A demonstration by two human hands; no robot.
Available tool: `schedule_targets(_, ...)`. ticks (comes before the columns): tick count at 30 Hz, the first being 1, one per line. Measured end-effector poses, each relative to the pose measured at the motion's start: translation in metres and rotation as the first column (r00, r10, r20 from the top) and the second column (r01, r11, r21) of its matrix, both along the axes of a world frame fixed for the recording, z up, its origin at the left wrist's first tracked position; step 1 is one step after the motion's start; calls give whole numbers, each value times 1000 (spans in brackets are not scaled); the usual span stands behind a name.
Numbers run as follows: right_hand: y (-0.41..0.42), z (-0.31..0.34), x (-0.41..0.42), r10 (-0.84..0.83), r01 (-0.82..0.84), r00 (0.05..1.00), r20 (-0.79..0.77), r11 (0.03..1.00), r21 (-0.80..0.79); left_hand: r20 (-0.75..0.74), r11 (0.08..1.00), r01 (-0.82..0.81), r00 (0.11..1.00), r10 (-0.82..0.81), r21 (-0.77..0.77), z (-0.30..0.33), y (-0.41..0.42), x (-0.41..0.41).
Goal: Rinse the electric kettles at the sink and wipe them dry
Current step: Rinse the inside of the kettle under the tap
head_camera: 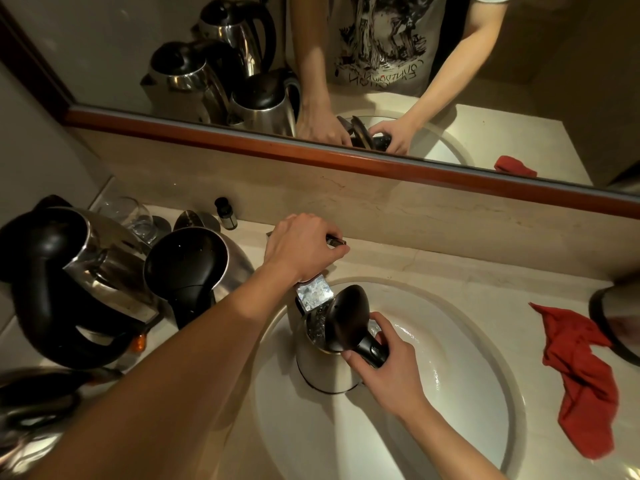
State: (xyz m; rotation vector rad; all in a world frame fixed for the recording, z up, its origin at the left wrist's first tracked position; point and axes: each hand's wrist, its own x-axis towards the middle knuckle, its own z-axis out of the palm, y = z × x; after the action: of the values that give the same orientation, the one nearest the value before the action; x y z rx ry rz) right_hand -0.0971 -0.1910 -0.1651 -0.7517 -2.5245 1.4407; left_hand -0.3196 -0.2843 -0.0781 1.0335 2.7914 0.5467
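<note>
Kettle filled at the sink

Kettle (327, 362) is held in the sink (450, 393) under the tap (313, 292). Its black handle (369, 351) is gripped by the right hand (384, 368). The tap lever is grasped by the left hand (301, 247). Wet steel is likely slippery and heavy, so the handle is best.

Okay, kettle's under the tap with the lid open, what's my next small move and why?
Probably shut the tap with the left hand, which rests on the faucet handle: water already shows inside the open kettle that the right hand holds upright in the sink. Then swirl and pour it out.
</note>
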Motion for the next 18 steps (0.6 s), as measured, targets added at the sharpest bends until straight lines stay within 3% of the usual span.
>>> schedule_targets(18,0,0,-1,4,-4,1000,-3,1000,-2,3,1000,4,1000,-4,-14,-1,0,-1)
